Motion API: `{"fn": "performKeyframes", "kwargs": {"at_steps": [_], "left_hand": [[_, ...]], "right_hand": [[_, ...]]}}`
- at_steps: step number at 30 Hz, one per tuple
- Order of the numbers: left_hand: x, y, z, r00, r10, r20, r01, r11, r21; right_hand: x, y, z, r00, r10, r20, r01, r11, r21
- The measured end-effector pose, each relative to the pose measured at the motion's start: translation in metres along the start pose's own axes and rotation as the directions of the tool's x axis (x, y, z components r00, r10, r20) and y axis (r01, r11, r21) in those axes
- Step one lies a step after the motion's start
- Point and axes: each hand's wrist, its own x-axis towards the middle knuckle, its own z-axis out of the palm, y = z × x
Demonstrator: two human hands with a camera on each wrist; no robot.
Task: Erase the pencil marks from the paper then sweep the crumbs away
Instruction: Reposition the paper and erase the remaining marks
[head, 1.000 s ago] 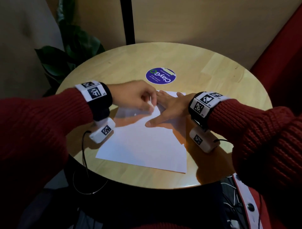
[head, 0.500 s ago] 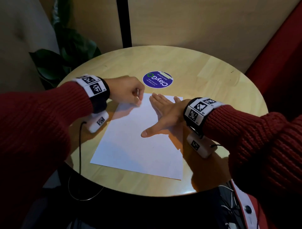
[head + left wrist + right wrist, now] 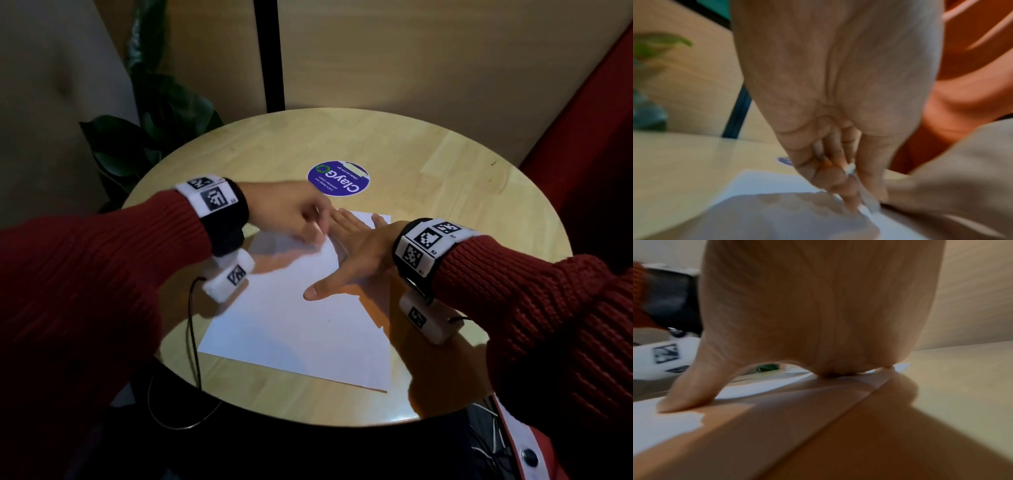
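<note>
Head view: my right hand point(image 3: 356, 253) lies flat, pinning the paper point(image 3: 298, 318) below the purple sticker point(image 3: 338, 178). My left hand point(image 3: 291, 214) pinches a white eraser point(image 3: 850, 168), rubbing the sheet's far end. I judge erasing unfinished; sweeping crumbs comes next.

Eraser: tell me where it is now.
Head view: the eraser is pinched in the left hand, over the paper's far edge, beside the right hand's fingertips.

Paper point(image 3: 301, 329) on table point(image 3: 445, 171), sticker point(image 3: 338, 178) behind.
</note>
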Motion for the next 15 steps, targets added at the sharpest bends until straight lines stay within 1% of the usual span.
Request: {"fn": "performKeyframes", "kwargs": {"at_steps": [1, 2, 3, 4, 6, 7, 8, 10, 11, 12, 13, 15], "left_hand": [[-0.005, 0.004, 0.007, 0.997, 0.040, 0.071, -0.036, 0.998, -0.050], [-0.008, 0.002, 0.009, 0.995, 0.043, 0.093, -0.039, 0.998, -0.050], [-0.011, -0.004, 0.005, 0.998, 0.014, 0.064, -0.013, 1.000, -0.013], [-0.013, -0.010, -0.004, 0.999, -0.034, 0.005, 0.034, 0.997, 0.068], [-0.017, -0.018, -0.017, 0.984, -0.134, -0.121, 0.159, 0.959, 0.233], [-0.019, -0.018, -0.018, 0.980, -0.131, -0.151, 0.165, 0.957, 0.237], [-0.020, -0.013, -0.013, 0.986, -0.096, -0.139, 0.121, 0.975, 0.185], [-0.025, 0.004, 0.006, 0.999, 0.010, -0.044, -0.008, 0.999, 0.035], [-0.028, 0.009, 0.015, 1.000, 0.030, 0.007, -0.030, 0.999, -0.021], [-0.031, 0.009, 0.018, 0.999, 0.030, 0.024, -0.029, 0.999, -0.039], [-0.032, 0.004, 0.015, 1.000, 0.013, 0.001, -0.013, 1.000, -0.014], [-0.034, -0.016, -0.002, 0.993, -0.066, -0.099, 0.076, 0.992, 0.101]], "right_hand": [[0.000, 0.000, 0.000, 1.000, -0.006, 0.008, 0.006, 1.000, 0.002], [0.001, 0.001, 0.000, 1.000, -0.003, 0.015, 0.003, 1.000, -0.003], [0.002, 0.000, 0.001, 1.000, 0.005, 0.016, -0.005, 1.000, -0.012], [0.003, 0.001, 0.003, 1.000, 0.013, 0.010, -0.013, 1.000, -0.020], [0.005, 0.003, 0.004, 1.000, 0.026, -0.001, -0.026, 0.999, -0.023], [0.005, 0.003, 0.004, 1.000, 0.025, 0.006, -0.025, 0.999, -0.023], [0.005, 0.003, 0.003, 1.000, 0.020, 0.018, -0.020, 0.999, -0.027], [0.006, 0.004, 0.001, 0.999, 0.009, 0.034, -0.008, 1.000, -0.027], [0.007, 0.005, 0.001, 0.999, 0.004, 0.038, -0.004, 1.000, -0.020], [0.007, 0.005, 0.000, 0.999, 0.003, 0.044, -0.002, 1.000, -0.020], [0.007, 0.005, -0.001, 0.999, 0.005, 0.051, -0.004, 1.000, -0.023], [0.007, 0.005, -0.001, 0.999, 0.008, 0.053, -0.006, 0.999, -0.036]]}}
